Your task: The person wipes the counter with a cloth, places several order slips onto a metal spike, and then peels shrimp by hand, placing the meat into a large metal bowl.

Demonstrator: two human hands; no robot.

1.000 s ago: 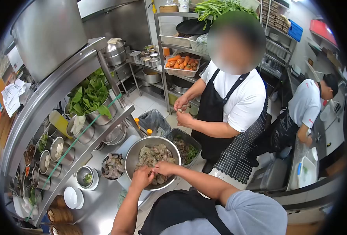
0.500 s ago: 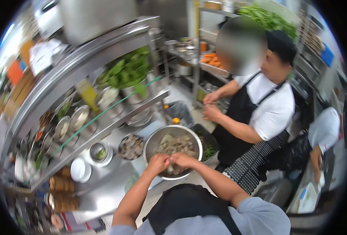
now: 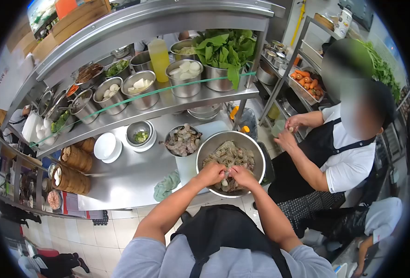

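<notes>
**Raw prawns, steel bowl, two bare hands**

Held: one prawn (image 3: 228,170), apparently, its outline partly covered, between the left hand (image 3: 211,174) and the right hand (image 3: 243,176). Thumbs and forefingers are drawn together in a pinch from both sides; the other fingers are curled, their exact set hidden.

Directly below the fingers: a wide steel bowl (image 3: 258,159) with heaped prawns (image 3: 232,154). The piece is held low over it, presumably so that drips and scraps are caught.

Beyond the fingers, to the left: a smaller bowl of paler prawns (image 3: 184,140), probably set there for easy reach. Farther left: chopped greens (image 3: 141,136) and white dishes (image 3: 106,147).

Left of the left fingers: a green cloth (image 3: 167,185), likely kept handy for wiping.

To the right of the fingers: a co-worker's hands (image 3: 288,133), brought together.

Writing: lettering on a white panel (image 3: 1,85), far left of the fingers, cannot be read with certainty; no brand can be made out.
</notes>
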